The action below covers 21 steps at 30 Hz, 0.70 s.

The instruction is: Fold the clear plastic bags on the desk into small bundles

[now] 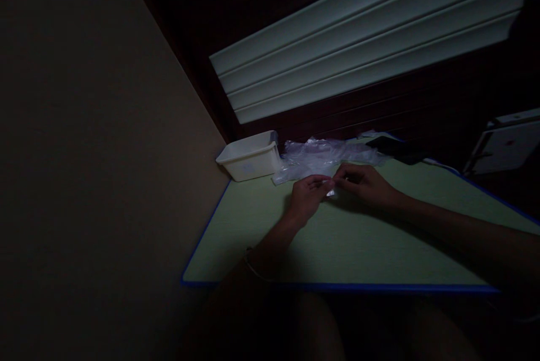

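Over the middle of a pale green table point(337, 254), my left hand point(309, 197) and my right hand point(363, 182) meet at their fingertips. Between them shows a small clear plastic bag point(331, 193), shiny and partly covered by the fingers. The left thumb and fingers are closed on it. My right thumb and forefinger are pinched together right at its upper edge; what they grip there is too small and dark to make out. Just beyond the hands lies a loose heap of clear plastic bags point(324, 153).
A white plastic bin point(248, 159) stands at the table's back left corner, by the wall point(126, 153). A dark flat object point(396, 149) lies at the back right, near a white cable point(441, 165). A white box-like thing point(506, 144) is beyond the right edge.
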Motion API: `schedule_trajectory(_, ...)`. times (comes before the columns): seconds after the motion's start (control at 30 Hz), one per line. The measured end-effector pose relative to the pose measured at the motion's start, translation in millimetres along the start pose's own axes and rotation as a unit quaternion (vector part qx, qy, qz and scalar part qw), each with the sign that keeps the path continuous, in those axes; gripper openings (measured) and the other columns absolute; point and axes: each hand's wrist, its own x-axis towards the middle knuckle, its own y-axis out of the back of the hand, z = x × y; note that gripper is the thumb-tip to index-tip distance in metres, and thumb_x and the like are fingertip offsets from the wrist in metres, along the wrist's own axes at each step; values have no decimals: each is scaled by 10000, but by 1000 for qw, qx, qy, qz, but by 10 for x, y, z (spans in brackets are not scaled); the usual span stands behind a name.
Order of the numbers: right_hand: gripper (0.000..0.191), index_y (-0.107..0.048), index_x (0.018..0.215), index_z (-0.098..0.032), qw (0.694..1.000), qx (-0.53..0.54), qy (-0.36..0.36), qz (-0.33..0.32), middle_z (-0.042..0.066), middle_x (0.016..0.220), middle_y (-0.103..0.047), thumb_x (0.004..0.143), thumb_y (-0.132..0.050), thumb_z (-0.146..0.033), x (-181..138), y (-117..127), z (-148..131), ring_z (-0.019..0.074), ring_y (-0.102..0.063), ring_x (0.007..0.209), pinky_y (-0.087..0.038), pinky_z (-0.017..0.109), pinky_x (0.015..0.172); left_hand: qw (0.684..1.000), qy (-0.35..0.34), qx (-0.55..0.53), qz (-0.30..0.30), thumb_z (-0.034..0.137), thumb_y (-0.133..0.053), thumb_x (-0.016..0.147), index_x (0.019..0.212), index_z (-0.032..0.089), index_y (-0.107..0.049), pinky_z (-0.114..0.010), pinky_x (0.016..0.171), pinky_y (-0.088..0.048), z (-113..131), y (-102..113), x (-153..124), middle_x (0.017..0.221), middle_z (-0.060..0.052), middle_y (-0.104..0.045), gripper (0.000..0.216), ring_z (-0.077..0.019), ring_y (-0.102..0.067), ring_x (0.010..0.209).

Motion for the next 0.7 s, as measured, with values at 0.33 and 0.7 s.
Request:
schedule_trajectory(0.33, 195, -649, 711, -178, 1000, -5, 9, -18, 12, 678, -590, 808, -604, -341, 13, -12, 22, 146, -519, 618, -386, 269, 567, 989, -82, 127, 2, 375, -678, 771, 813, 127, -741, -259, 658, -440, 13, 52, 15, 723, -46, -687, 259, -127, -570, 648)
schedule_trajectory(0.7, 182, -648, 703, -187, 999, 30, -20, 9, 19, 685, -627, 786, -623, -347, 27, 11, 49, 167, -550, 650, -417, 301, 638, 995, -20, 79, -56, 459, -795, 645, 837, 119, -690, -250, 663, -452, -23, 46, 10, 784, -64, -701, 405, -122, -597, 674)
